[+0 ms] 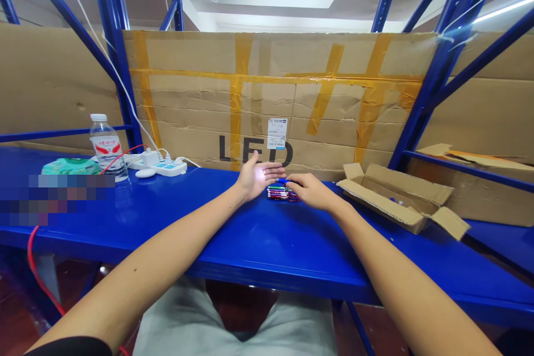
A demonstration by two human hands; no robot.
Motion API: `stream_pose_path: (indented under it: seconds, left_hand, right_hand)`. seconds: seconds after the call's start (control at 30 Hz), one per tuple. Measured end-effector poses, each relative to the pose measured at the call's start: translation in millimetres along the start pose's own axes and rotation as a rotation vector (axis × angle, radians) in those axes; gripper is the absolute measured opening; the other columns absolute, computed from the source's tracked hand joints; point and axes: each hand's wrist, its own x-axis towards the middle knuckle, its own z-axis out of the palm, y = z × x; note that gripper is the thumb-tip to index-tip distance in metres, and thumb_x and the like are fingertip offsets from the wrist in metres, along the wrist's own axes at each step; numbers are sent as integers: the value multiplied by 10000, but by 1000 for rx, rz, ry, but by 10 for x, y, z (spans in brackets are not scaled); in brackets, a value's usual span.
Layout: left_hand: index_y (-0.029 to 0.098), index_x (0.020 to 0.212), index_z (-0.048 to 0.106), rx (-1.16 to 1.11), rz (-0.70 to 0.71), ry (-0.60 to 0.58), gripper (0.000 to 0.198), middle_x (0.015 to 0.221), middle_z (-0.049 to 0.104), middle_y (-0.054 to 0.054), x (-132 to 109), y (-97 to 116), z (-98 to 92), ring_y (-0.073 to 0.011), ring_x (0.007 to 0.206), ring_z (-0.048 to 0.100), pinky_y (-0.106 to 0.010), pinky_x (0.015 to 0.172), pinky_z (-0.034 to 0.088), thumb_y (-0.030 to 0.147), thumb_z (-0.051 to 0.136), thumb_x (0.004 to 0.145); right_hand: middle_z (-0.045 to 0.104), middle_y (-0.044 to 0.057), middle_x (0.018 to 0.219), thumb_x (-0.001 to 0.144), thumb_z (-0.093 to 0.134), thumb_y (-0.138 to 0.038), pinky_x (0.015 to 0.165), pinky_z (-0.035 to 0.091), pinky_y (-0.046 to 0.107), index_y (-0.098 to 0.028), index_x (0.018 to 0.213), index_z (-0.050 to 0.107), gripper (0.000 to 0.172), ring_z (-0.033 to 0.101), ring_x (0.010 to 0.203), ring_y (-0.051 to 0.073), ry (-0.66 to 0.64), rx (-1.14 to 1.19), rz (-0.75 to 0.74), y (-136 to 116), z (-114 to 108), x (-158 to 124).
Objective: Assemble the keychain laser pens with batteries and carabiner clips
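My left hand point(253, 177) is held up over the blue table, palm turned to the right and fingers stretched out. A bright white spot of light falls on its palm. In my right hand point(311, 190) is a slim blue penlight point(282, 181), pinched by the fingers and pointing at the left palm. Just below it lies a small bunch of shiny metal penlights point(277, 194), several side by side in red, green and silver tones. Part of the bunch is hidden by the right hand.
An opened cardboard box point(387, 200) stands to the right, small items inside. On the left are a water bottle point(106, 147), a green packet point(70, 166) and a white power strip point(167, 167) with cables. A large taped carton point(192, 111) stands behind the table point(233, 245), between blue rack posts.
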Motion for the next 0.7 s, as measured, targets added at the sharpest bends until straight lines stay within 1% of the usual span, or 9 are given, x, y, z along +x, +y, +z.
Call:
stream_pose_path:
  seconds: [0.13,0.27,0.33,0.43,0.5,0.57,0.63,0.7]
  left_hand:
    - [32,929,708,-1,3,-11,798,940,710,-227,-4,0,0,-275,922,671,-355,879,487,645,198,923]
    - [45,932,705,27,12,-22,775,957,709,-225,2,-3,-9,-276,923,670,-366,883,484,643,212,922]
    - [58,936,703,61,15,-22,744,970,709,-216,13,-12,-16,-274,930,669,-373,889,482,646,247,916]
    - [83,943,697,142,34,-27,681,991,710,-189,42,-50,-38,-261,945,664,-376,892,483,665,348,886]
    - [102,953,693,257,70,-23,606,988,713,-164,68,-91,-61,-244,927,664,-378,876,489,650,455,855]
    - [114,939,696,472,161,-1,461,948,720,-130,94,-136,-93,-220,879,662,-366,849,494,546,620,800]
    - [120,903,706,721,285,-4,304,902,726,-97,124,-172,-130,-201,846,658,-344,834,492,377,724,741]
    - [126,879,718,906,379,-24,203,885,732,-81,169,-193,-172,-197,846,659,-327,823,493,264,721,731]
  right_hand:
    - [715,62,855,900,452,-268,690,393,285,-164,849,685,260,592,754,186,-38,-25,22,35,-4,0]
    - [690,51,791,899,441,-273,660,367,278,-159,801,653,261,565,717,172,-37,-46,34,66,3,2]
    - [669,38,742,898,433,-270,638,354,271,-158,770,635,265,544,686,161,-37,-43,45,79,11,6]
    - [637,23,691,896,420,-263,620,346,263,-154,723,609,278,522,661,149,-20,-26,61,97,27,13]
    - [625,18,679,897,413,-260,617,352,260,-149,716,604,286,519,655,147,-9,-12,77,114,40,20]
    - [643,25,723,907,411,-266,639,378,259,-144,773,621,277,537,683,151,-7,2,89,148,55,29]
    - [679,50,849,916,424,-260,710,416,269,-142,896,636,243,575,775,166,-2,6,100,210,76,48]
    - [687,83,1008,907,460,-219,798,434,287,-148,1026,619,211,597,902,184,4,-13,118,309,107,83]
